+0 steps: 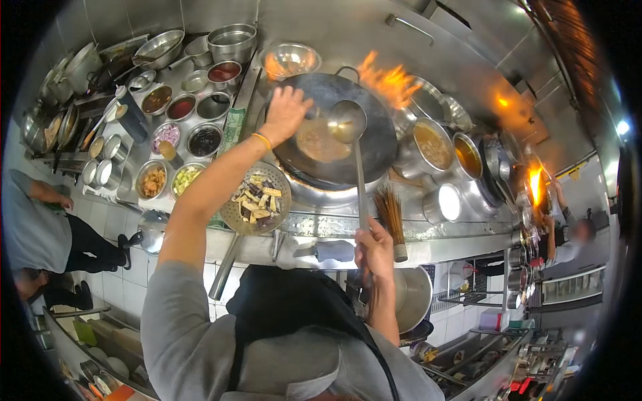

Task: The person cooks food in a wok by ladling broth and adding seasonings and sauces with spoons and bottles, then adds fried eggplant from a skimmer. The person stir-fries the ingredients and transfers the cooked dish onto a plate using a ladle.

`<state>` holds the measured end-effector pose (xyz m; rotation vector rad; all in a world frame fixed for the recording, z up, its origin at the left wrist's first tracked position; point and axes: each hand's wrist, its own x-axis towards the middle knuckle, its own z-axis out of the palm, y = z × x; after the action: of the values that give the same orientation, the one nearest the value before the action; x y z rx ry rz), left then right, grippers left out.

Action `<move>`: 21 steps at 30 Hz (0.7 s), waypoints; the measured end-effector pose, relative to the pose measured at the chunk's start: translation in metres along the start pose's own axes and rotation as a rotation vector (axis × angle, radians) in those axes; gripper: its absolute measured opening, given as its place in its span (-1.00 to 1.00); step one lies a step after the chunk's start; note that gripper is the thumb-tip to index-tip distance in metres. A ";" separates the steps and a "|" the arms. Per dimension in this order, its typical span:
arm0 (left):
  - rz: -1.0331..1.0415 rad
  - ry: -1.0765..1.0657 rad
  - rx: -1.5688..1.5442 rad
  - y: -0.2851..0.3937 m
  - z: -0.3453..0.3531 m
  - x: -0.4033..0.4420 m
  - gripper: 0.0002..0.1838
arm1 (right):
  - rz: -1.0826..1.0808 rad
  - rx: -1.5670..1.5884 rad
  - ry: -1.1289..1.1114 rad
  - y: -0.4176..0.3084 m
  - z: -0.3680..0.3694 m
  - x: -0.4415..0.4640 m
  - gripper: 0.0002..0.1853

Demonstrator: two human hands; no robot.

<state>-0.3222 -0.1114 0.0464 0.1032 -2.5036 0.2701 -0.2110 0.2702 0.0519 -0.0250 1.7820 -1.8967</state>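
— Fingers (pixel 363 252) of the right hand (pixel 379 254): doing what?

— Wrapped round the handle of the ladle (pixel 361 177), a little below the centre of the frame, with the bowl of it reaching up over the wok (pixel 384 144).

— And at the left hand (pixel 286 112)?

— Half bent, over the wok's upper left side. Impossible to tell whether holding or touching anything.

— Heavy, the ladle?

— Long, stiff metal; probably manageable when drained, nose-heavy when full. Hardly fragile. Perhaps slippery with grease.

— Best held where?

— Far down the handle, as now, well away from the bowl and the heat.

— Inside the wok?

— Brownish broth (pixel 321 144), pooled around the middle; presumably hot and apt to slop.

— Nearby?

— To the lower left, a skimmer (pixel 282 187) bearing dark and pale pieces (pixel 257 204), likely soft. To the right of the ladle's handle, a brush (pixel 390 217), bristles upward.

— Farther out?

— Flames (pixel 388 83) at the wok's upper right, a pot (pixel 411 157) of soup to the right, bowls (pixel 224 83) of sauce at upper left.

— At the edges?

— One co-worker (pixel 43 220) far left, another person (pixel 565 247) far right.
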 end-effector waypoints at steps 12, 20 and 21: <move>-0.301 0.047 -0.283 -0.041 0.008 -0.026 -0.36 | -0.188 -0.321 0.089 0.017 0.005 0.048 -0.62; -0.773 0.102 -0.275 -0.207 0.057 -0.097 -0.53 | -0.056 -0.173 -0.056 0.008 0.001 0.032 -0.52; -0.867 0.102 -0.362 -0.225 0.054 -0.108 -0.54 | -0.093 -0.204 -0.018 0.016 0.004 0.033 -0.51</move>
<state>-0.2349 -0.3419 -0.0220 0.9535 -2.1285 -0.5127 -0.2321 0.2543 0.0263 -0.2004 1.9864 -1.7623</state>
